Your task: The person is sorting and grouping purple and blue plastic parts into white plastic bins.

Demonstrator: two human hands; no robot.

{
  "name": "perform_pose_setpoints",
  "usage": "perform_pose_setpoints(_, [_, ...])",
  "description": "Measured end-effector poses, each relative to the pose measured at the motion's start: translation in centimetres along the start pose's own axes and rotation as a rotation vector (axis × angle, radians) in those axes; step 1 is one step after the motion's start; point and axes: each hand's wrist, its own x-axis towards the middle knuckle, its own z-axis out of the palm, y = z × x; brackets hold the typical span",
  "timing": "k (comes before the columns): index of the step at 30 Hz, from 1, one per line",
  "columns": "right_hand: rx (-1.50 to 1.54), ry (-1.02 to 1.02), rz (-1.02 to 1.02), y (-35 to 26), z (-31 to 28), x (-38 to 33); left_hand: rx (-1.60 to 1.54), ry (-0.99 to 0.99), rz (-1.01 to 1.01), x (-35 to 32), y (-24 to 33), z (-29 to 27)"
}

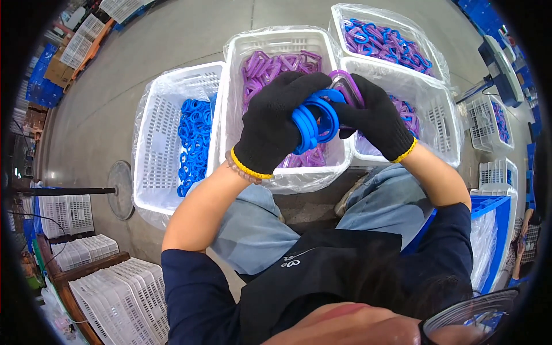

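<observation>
My left hand [269, 118], in a black glove with a yellow cuff, is closed around several blue plastic rings [306, 127]. In my right hand [379, 118], gloved the same way, a purple triangular frame [344, 85] is gripped, upright against the blue rings. Both hands meet above the middle white basket [231, 75], which holds purple triangular frames [270, 68]. Loose blue rings [194, 135] lie in the white basket [150, 144] on the left. Under my right hand, the basket [440, 123] on the right contains purple frames and blue rings together. My fingertips are partly hidden behind the rings.
Behind the right basket stands another lined basket [339, 16] full of purple and blue pieces. A scale with a display [499, 69] rises at the right. Stacked white crates [123, 299] stand at lower left, near a round-based stand [121, 190]. Plastic liners drape over the basket rims.
</observation>
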Motion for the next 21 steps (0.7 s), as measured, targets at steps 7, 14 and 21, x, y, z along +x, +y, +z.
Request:
perform_pose_setpoints(7, [0.195, 0.211, 0.032, 1.0, 0.2, 0.2, -0.237, -0.009, -0.365, -0.8, -0.8, 1.2])
perform_pose_setpoints(14, [0.064, 0.145, -0.089, 1.7, -0.3, 0.0, 0.137, -0.037, -0.115, -0.5, -0.9, 1.2])
perform_pose_setpoints(21, [0.029, 0.095, -0.07, 1.1, -1.1, -0.8, 0.322, -0.151, -0.015, -0.5, 0.7, 1.4])
